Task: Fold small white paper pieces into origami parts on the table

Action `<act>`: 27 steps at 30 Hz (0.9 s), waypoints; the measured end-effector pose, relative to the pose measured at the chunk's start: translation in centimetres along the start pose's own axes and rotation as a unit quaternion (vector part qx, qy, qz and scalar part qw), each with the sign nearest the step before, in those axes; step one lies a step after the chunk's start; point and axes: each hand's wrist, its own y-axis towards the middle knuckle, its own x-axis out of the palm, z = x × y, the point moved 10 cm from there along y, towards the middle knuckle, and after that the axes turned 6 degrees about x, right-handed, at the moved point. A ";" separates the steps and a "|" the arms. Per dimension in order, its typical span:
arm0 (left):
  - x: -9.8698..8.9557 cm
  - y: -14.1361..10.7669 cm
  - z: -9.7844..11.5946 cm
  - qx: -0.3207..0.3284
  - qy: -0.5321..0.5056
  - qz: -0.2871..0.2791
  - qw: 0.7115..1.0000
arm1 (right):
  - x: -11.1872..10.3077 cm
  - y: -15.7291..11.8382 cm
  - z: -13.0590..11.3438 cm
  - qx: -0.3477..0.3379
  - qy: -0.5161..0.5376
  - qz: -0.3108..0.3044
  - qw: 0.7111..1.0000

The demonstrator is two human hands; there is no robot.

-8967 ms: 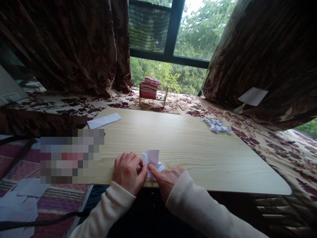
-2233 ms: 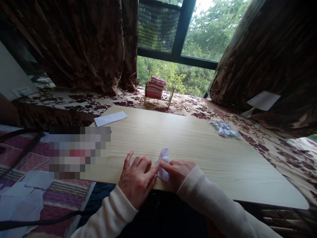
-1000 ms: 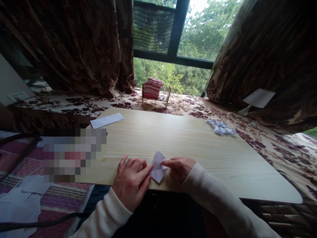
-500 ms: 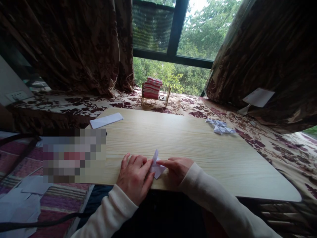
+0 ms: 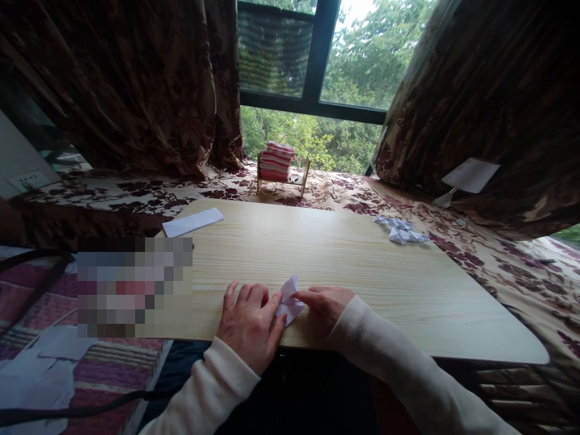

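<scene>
Broadly, the left edge begins with a wall socket [image 5: 31, 180] at the far side; nearer, loose white paper sheets [image 5: 40, 368] overlap on a striped quilt [image 5: 102, 362], with a black strap [image 5: 90, 412] across the near end. A dark floral curtain [image 5: 136, 84] hangs far left. Beside a blurred-out patch, a folded white paper strip [image 5: 193, 222] lies at the far left corner of the wood-grain tabletop [image 5: 385, 290].

Towards the near edge, the left hand [image 5: 251, 326] is half open, palm down, fingers bent and a little apart; its index finger and thumb touch the left side of a small folded paper [image 5: 292, 310], but whether they pinch or only press it, I cannot tell. Far beyond, red-and-white striped cloths [image 5: 277, 161] sit stacked in a little rack [image 5: 307, 172] before the window [image 5: 312, 66].

The paper lies at the near middle, between both hands. The right hand [image 5: 330, 305] points its index finger onto it, the other fingers curled under and partly hidden. Farther right, folded paper pieces [image 5: 401, 231] are heaped at the tabletop's far right, and past them stands what looks like a white lamp [image 5: 471, 175].
</scene>
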 end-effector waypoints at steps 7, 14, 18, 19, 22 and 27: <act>0.4 0.3 -0.1 -0.034 -0.011 -0.020 0.999 | 0.0 -0.3 0.0 0.017 -0.037 -0.016 0.999; 0.4 0.6 -0.5 -0.042 0.003 0.049 0.998 | -0.2 -0.3 -0.1 0.024 -0.047 -0.022 0.998; 0.0 0.7 -0.6 -0.032 0.007 0.084 0.996 | -0.2 -0.2 0.0 0.030 -0.041 -0.029 0.998; -0.2 0.6 -0.5 -0.028 0.008 0.090 0.996 | -0.2 -0.2 0.0 0.032 -0.038 -0.030 0.998; -0.7 0.3 0.0 -0.017 0.006 0.093 0.995 | -0.2 -0.3 0.1 0.037 -0.024 -0.028 0.999; -1.1 -0.6 1.6 0.004 -0.008 0.057 0.998 | -0.4 -0.4 0.2 0.042 -0.016 -0.020 0.999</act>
